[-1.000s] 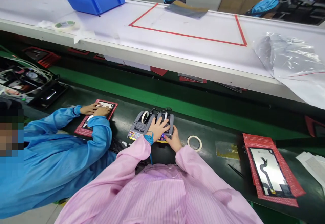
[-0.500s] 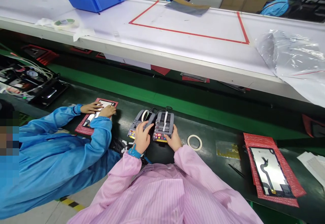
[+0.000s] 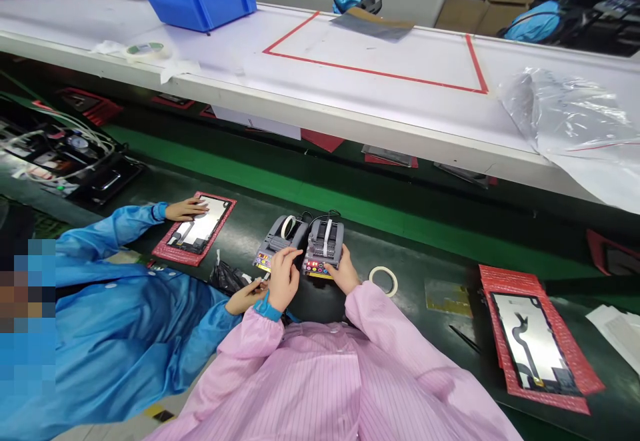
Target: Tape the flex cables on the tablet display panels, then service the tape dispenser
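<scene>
Two grey tape dispensers stand side by side on the dark belt: the left tape dispenser point(image 3: 278, 236) and the right tape dispenser point(image 3: 325, 244), whose front buttons are lit. My left hand point(image 3: 283, 278) is at the front of the left one with its fingers curled in a pinch; what they hold is too small to see. My right hand point(image 3: 343, 272) is closed against the front right corner of the right dispenser. Both sleeves are pink.
A loose tape roll point(image 3: 383, 280) lies right of the dispensers. A red tray with a panel point(image 3: 537, 341) sits further right, and a gold foil piece point(image 3: 449, 298) between them. A co-worker in blue has one hand point(image 3: 186, 209) on another red tray point(image 3: 196, 231) and the other hand point(image 3: 244, 296) beside my left wrist. A white shelf point(image 3: 350, 88) runs behind.
My left hand came off the top of the right dispenser and now pinches at the left one's front. The co-worker's nearer hand left the red tray and moved beside my left wrist.
</scene>
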`<state>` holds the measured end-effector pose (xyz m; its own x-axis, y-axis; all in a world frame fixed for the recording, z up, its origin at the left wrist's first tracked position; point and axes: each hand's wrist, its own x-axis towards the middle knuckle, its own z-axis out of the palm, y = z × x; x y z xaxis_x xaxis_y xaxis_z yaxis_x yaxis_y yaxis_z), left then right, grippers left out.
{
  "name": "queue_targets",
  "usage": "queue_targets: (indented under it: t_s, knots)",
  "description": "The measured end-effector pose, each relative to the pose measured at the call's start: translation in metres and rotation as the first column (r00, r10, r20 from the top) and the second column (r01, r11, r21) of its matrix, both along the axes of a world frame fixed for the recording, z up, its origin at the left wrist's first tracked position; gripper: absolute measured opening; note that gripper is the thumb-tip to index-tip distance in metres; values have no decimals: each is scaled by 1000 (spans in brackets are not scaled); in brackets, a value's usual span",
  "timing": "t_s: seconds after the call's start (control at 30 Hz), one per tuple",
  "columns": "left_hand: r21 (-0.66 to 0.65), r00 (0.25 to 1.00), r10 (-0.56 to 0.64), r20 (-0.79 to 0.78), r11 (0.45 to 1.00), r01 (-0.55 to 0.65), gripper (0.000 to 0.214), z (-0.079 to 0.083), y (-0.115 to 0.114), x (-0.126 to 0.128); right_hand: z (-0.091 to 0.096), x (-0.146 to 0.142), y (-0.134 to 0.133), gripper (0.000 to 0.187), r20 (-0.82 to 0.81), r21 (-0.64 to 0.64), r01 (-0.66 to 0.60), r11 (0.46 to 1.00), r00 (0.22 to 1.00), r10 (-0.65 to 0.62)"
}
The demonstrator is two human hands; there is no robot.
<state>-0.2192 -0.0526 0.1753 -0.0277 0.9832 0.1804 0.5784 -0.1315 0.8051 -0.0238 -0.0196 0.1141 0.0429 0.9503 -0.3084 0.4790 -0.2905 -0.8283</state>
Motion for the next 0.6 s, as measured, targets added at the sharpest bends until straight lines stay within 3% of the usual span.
queue_targets:
  t_s: [0.13, 0.33, 0.47, 0.6]
  knots:
    - [-207, 984, -22, 179, 977, 59, 24, -12, 0, 11, -2, -2, 0, 88, 38, -6, 7, 1000, 999, -7]
    - [-499, 922, 56, 383, 853, 155, 33, -46, 27, 47, -5, -4, -1, 85, 107, 9, -1, 1000, 994, 0]
    - [-561, 892, 122, 435, 812, 162, 34, -55, 40, 60, 0, -1, 0, 83, 143, 98, -80, 992, 988, 65]
    - [-538, 856, 171, 488, 831, 141, 34, -55, 31, 53, 20, 15, 8, 94, 225, 207, -202, 957, 962, 154]
